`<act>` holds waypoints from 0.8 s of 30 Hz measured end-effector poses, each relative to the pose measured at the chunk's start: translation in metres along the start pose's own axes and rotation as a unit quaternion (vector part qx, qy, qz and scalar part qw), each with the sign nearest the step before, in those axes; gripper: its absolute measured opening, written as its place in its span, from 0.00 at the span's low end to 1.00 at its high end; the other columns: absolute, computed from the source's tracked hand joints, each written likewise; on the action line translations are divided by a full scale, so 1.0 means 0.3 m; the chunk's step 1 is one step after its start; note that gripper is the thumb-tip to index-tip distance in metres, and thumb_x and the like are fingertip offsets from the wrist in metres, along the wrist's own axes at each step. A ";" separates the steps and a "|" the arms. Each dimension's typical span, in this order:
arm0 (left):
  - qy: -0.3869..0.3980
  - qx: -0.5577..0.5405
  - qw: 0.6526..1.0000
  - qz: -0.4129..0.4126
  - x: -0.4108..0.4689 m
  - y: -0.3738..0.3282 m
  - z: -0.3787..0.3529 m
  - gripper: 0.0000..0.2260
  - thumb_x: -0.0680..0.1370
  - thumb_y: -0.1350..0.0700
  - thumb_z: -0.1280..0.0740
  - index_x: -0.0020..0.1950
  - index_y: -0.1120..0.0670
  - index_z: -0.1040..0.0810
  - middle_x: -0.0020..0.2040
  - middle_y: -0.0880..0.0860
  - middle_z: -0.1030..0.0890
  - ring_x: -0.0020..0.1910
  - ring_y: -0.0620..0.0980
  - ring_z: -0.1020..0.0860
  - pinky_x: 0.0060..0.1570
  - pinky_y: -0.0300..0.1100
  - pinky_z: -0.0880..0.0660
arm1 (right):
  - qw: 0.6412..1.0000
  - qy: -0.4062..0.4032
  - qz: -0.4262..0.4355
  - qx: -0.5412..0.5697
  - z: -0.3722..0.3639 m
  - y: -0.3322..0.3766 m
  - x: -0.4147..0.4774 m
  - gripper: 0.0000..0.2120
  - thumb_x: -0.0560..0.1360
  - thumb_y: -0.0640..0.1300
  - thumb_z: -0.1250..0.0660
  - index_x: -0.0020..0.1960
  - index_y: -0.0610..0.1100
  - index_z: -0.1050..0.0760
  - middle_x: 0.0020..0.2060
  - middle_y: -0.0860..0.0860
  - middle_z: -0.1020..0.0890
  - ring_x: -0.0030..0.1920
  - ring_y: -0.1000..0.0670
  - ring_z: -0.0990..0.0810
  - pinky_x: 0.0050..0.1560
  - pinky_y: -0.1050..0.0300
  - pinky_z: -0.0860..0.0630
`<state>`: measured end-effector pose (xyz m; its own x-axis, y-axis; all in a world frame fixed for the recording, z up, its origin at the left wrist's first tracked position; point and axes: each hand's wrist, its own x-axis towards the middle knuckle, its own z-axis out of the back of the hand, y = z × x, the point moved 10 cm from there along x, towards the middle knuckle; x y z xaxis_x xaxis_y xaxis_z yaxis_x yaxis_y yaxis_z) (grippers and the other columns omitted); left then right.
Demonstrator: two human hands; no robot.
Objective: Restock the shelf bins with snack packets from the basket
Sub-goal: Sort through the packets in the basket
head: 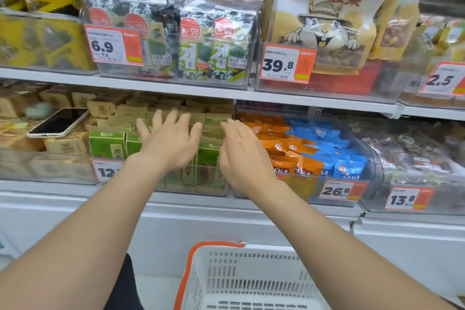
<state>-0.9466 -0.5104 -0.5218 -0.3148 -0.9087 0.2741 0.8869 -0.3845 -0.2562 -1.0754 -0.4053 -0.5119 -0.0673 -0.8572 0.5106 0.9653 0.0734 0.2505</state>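
Now both hands — left hand (171, 141) spread, right hand (241, 156) edge-on, each empty — hover over the green packets (107, 143), the basket (251, 267) lying near and lower, centred between them.

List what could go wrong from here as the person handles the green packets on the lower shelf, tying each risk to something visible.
1. A phone lies loose on the brown packets just left of the green packets; a sweep of the left hand might knock it off the shelf.
2. The right hand hovers close to the orange packets, so it could nudge them and tip them over.
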 end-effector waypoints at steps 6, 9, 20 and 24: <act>0.018 0.030 0.999 -0.006 0.031 0.126 -0.004 0.31 0.83 0.32 0.59 0.82 0.43 0.40 0.85 0.48 0.45 0.84 0.61 0.51 0.75 0.74 0.61 | 0.995 0.025 0.019 -0.096 -0.106 0.119 0.170 0.24 0.85 0.50 0.48 0.77 0.41 0.33 0.77 0.39 0.31 0.79 0.39 0.37 0.81 0.41 0.44; -0.011 0.059 0.998 -0.003 0.054 0.150 0.021 0.32 0.82 0.30 0.58 0.80 0.43 0.35 0.84 0.50 0.41 0.82 0.65 0.47 0.75 0.74 0.63 | 0.987 0.062 -0.013 -0.145 -0.167 0.119 0.242 0.26 0.85 0.54 0.53 0.79 0.46 0.36 0.77 0.38 0.32 0.77 0.34 0.36 0.80 0.36 0.47; 0.076 0.103 0.992 0.017 0.166 0.194 -0.048 0.39 0.78 0.27 0.63 0.81 0.44 0.35 0.83 0.57 0.38 0.80 0.68 0.40 0.78 0.70 0.54 | 0.962 0.237 -0.112 -0.075 -0.312 0.018 0.319 0.29 0.84 0.61 0.61 0.84 0.59 0.52 0.79 0.42 0.33 0.78 0.35 0.37 0.77 0.26 0.52; 0.118 0.099 0.988 0.033 0.146 0.198 -0.058 0.39 0.80 0.31 0.64 0.78 0.45 0.29 0.78 0.60 0.30 0.79 0.69 0.39 0.78 0.68 0.54 | 0.968 0.229 -0.081 -0.054 -0.308 0.046 0.283 0.30 0.83 0.58 0.62 0.82 0.54 0.44 0.77 0.47 0.30 0.75 0.37 0.31 0.75 0.26 0.48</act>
<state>-0.9136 -0.5759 -0.5411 -0.3030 -0.9524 0.0326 0.9495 -0.3047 -0.0745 -1.0444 -0.5241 -0.5412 -0.1248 -0.9911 0.0464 0.9739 -0.1134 0.1967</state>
